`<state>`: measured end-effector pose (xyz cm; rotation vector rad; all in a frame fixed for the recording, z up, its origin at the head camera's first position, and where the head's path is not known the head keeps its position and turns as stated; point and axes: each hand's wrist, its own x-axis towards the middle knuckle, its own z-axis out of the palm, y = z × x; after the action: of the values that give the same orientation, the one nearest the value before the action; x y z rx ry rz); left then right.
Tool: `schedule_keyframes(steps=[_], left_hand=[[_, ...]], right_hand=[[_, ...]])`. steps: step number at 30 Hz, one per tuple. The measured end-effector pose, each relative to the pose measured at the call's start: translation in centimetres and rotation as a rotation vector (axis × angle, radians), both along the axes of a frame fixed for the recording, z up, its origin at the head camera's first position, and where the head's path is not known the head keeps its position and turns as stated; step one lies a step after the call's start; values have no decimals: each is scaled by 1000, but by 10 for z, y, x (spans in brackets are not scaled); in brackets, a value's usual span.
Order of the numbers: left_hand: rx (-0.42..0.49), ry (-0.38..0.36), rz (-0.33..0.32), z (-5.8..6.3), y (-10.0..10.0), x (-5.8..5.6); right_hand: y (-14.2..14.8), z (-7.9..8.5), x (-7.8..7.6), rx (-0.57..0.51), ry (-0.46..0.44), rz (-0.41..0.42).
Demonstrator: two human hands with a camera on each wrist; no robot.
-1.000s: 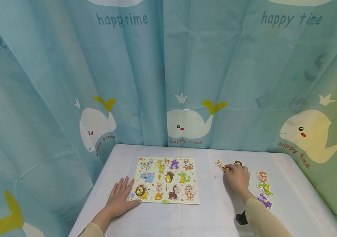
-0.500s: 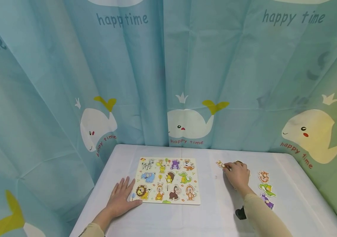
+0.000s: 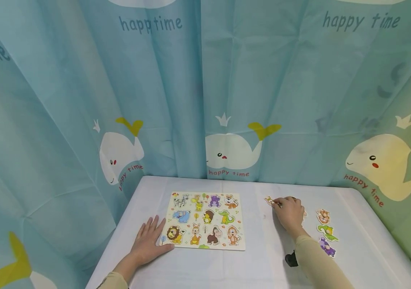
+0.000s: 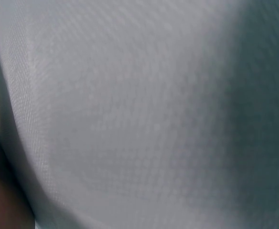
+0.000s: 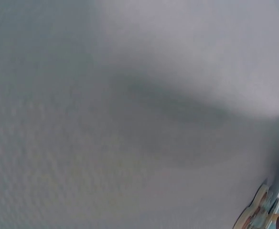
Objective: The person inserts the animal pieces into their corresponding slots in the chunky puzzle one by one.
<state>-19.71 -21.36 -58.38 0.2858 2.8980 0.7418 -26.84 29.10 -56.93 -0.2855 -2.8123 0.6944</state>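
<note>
Before creased curtain (image 3: 248, 88): note flat cutouts (image 3: 327, 232) beside right hand (image 3: 289, 214) pinching animal piece (image 3: 268, 200), rectangular board (image 3: 216, 225) touching spread left hand (image 3: 148, 241).

Flat yellow-orange animal-shaped piece (image 3: 268, 200) partly hidden by the right hand (image 3: 290, 215), small black object (image 3: 291, 259) partly covered by a beige sleeve (image 3: 317, 261), left hand (image 4: 6, 202) cropped at the left wrist view's edge, white tabletop (image 4: 111, 119) blurred there.

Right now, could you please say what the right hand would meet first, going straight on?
Past the animal piece it holds, the right hand would probably meet the blue curtain; depth is unclear.
</note>
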Motion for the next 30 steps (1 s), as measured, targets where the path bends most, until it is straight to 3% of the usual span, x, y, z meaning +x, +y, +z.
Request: schedule_keyframes(steps=[9, 19, 30], left_hand=[[18, 7, -14, 6, 1, 4], [10, 7, 1, -2, 0, 0], [2, 22, -1, -3, 0, 0]], right_hand=[[-1, 0, 1, -10, 29, 11], [-5, -1, 2, -15, 22, 27], [-8, -1, 2, -36, 21, 21]])
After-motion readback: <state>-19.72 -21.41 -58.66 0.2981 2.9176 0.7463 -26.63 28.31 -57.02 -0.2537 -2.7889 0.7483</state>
